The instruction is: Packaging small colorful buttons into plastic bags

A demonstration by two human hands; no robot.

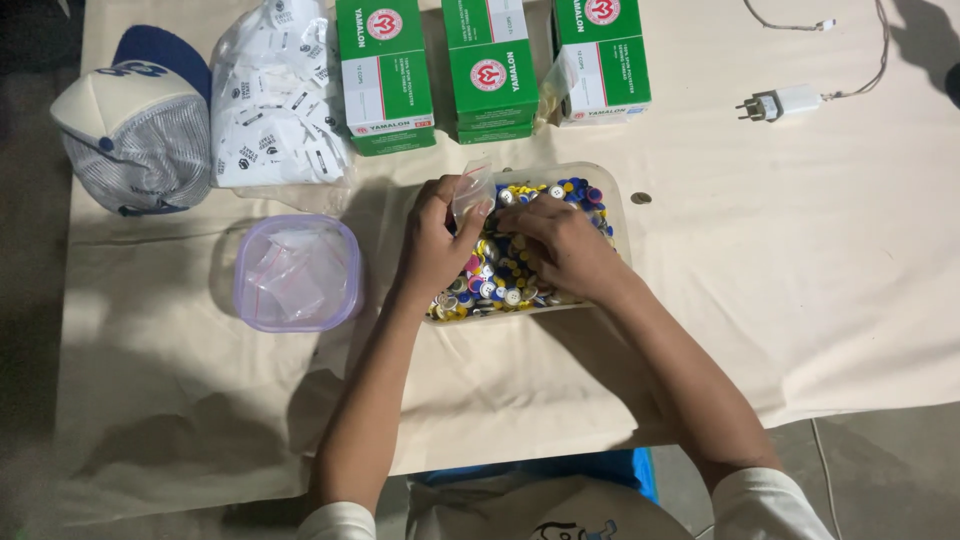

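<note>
A clear plastic tub (612, 196) full of small coloured buttons (578, 190) sits in the middle of a cloth-covered table. My left hand (432, 245) holds a small clear zip bag (470, 193) upright over the tub, pinched at its side. Resting on the buttons beside the bag, my right hand (562, 248) has its fingertips at the bag's mouth. Whether it grips a button is hidden by the fingers.
A purple-rimmed tub (345, 300) with small clear bags stands to the left. A cap (135, 125), a sack of white packets (275, 95) and three green-and-white boxes (490, 70) line the back. A charger plug (780, 102) with cable lies at back right; a coin (641, 198) lies beside the button tub.
</note>
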